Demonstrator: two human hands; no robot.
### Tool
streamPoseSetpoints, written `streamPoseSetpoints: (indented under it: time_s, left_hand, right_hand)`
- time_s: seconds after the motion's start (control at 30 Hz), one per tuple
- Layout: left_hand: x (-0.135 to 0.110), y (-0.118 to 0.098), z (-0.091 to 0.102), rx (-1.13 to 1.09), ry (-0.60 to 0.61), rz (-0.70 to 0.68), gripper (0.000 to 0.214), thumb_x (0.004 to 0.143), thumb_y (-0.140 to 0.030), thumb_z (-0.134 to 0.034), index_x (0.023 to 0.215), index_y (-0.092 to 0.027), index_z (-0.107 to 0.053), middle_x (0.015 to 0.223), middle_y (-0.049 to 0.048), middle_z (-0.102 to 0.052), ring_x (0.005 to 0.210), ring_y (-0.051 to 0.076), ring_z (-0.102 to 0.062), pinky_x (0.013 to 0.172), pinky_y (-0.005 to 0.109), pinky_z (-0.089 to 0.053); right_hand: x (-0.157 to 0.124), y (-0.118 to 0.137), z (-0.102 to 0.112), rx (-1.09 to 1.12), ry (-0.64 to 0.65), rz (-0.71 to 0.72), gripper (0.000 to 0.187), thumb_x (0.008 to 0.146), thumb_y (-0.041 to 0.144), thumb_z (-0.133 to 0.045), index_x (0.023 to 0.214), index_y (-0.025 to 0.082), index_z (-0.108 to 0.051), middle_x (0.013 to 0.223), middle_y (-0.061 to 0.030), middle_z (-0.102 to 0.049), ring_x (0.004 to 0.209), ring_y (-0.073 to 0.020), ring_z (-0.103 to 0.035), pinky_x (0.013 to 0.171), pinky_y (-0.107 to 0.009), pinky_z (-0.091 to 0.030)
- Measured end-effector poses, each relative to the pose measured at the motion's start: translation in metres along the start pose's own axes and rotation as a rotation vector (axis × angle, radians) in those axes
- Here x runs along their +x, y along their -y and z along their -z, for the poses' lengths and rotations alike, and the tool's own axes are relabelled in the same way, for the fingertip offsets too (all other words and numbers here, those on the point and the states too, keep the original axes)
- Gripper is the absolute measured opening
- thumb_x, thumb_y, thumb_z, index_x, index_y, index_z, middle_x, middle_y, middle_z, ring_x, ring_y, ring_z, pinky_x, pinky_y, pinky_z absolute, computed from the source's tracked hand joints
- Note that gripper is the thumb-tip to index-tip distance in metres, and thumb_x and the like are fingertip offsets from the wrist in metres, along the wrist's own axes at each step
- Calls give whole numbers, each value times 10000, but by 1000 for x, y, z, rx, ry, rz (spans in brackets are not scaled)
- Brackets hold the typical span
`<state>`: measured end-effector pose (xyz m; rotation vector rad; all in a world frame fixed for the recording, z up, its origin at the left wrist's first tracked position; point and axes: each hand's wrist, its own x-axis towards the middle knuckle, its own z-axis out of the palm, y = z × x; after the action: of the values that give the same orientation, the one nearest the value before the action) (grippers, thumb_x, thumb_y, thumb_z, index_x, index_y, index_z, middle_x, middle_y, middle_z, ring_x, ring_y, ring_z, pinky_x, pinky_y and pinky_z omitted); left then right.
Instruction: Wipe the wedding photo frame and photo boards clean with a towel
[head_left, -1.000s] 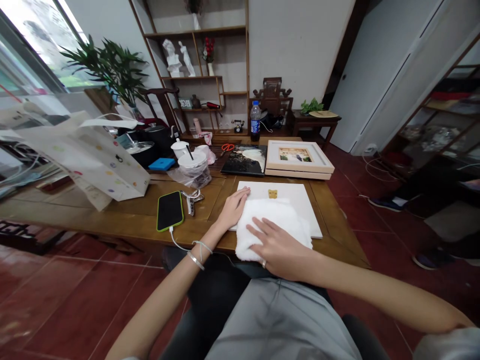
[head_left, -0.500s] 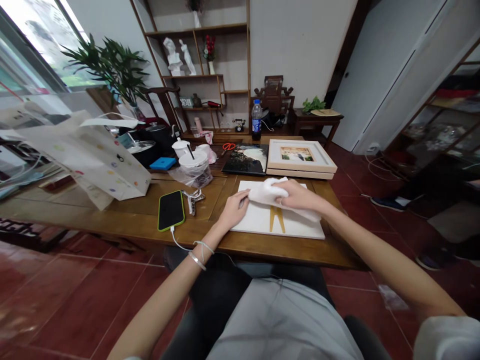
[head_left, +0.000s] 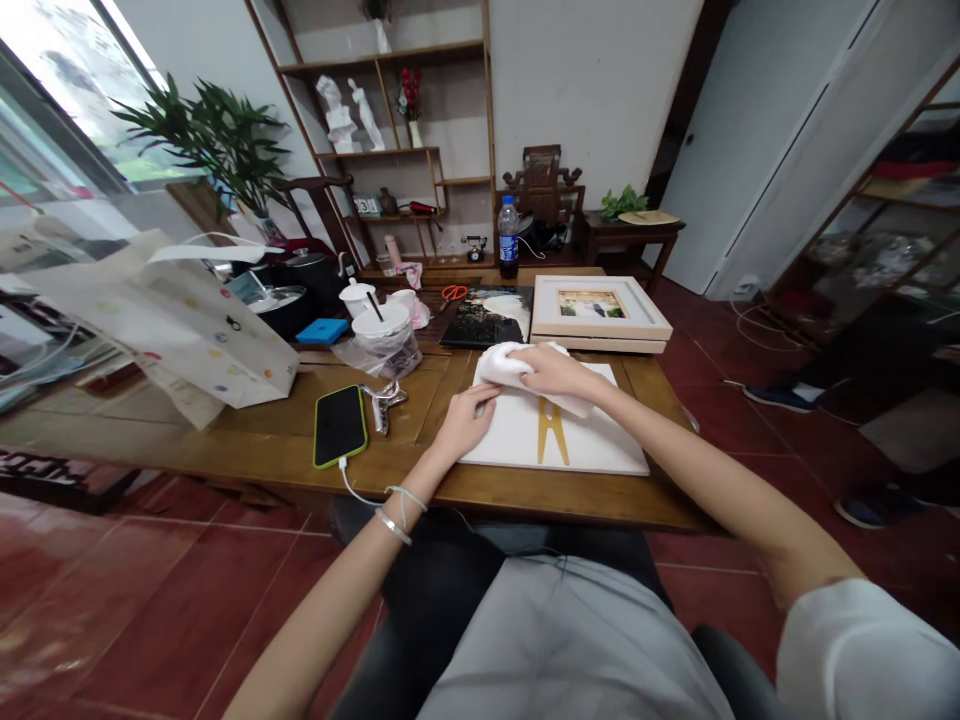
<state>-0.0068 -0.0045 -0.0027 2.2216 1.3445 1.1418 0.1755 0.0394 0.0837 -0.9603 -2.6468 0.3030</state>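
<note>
A flat white board [head_left: 510, 440] lies on the wooden table in front of me, with a tan A-shaped piece [head_left: 553, 440] on its face. In my right hand [head_left: 555, 372] is a bunched white cloth [head_left: 504, 362], pressed on the board's upper left part. The cloth and the hand cover the top of the tan piece. My left hand [head_left: 466, 420] rests at the board's left edge, fingers stretched out and touching it, close to the cloth.
Beyond the board lie a white-framed picture [head_left: 600, 305] and a dark picture panel [head_left: 489, 315]. To the left are a phone [head_left: 340, 427] on a cable, a silvery metal object [head_left: 384, 402], a lidded cup [head_left: 381, 322], a blue box [head_left: 322, 331] and a paper bag [head_left: 217, 330]. A bottle [head_left: 508, 240] stands behind.
My right hand has moved left with the cloth, toward the board's upper left corner, baring more of the board's right side. My left hand has stayed at the edge.
</note>
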Motion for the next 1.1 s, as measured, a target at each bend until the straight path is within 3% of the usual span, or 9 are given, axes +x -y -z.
streamPoseSetpoints:
  time_s: [0.2, 0.33, 0.47, 0.57, 0.67, 0.9, 1.1]
  left_hand:
    - [-1, 2, -2, -36, -1, 4, 308, 816, -166, -473, 1060, -138, -658, 1158, 85, -635, 1127, 195, -563, 1020, 365, -404]
    - [-1, 1, -2, -48, -10, -2, 304, 817, -165, -468, 1049, -134, -663, 1147, 91, -640, 1124, 196, -566, 1019, 370, -408]
    - [-1, 2, -3, -60, -19, -10, 305, 814, -158, -466, 1047, -128, -660, 1154, 96, -636, 1125, 192, -565, 1019, 366, -410]
    - [-1, 3, -3, -66, -17, -10, 306, 809, -151, -468, 1046, -125, -659, 1154, 100, -636, 1122, 188, -567, 1020, 364, -410]
    - [-1, 3, -3, -68, -17, -6, 303, 808, -148, -468, 1042, -143, -660, 1150, 90, -639, 1124, 183, -566, 1020, 374, -410]
    - [-1, 1, -2, -68, -9, 1, 295, 811, -154, -473, 1038, -149, -660, 1148, 85, -641, 1124, 187, -566, 1017, 381, -411]
    - [-1, 1, -2, -68, -8, -4, 295, 817, -157, -469, 1043, -130, -658, 1149, 97, -639, 1129, 194, -562, 1018, 377, -408]
  right_hand:
    - [-55, -38, 29, -68, 4, -247, 358, 719, 151, -440, 1044, 142, -589, 1083, -117, -620, 924, -261, -552, 785, -319, -386]
    - [-95, -57, 45, -98, 9, -377, 313, 712, 193, -444, 980, 151, -601, 1025, -113, -622, 899, -272, -553, 756, -333, -398]
    - [-121, -58, 56, -78, 12, -326, 213, 686, 202, -431, 821, 166, -592, 854, -63, -623, 771, -237, -556, 675, -305, -387]
    - [-123, -51, 58, -105, -47, -310, 151, 669, 168, -411, 721, 179, -552, 715, -27, -589, 668, -199, -532, 612, -281, -357]
    - [-109, -44, 50, -128, -79, -239, 171, 670, 136, -411, 747, 177, -558, 719, -30, -586, 672, -189, -528, 606, -269, -344]
    - [-75, -44, 16, -252, 43, -183, 369, 693, 103, -446, 1023, 137, -608, 908, -109, -649, 818, -247, -559, 694, -298, -361]
    - [-88, -27, 9, -317, 108, -180, 426, 649, 28, -398, 1002, 131, -614, 992, -140, -627, 867, -259, -586, 749, -317, -383]
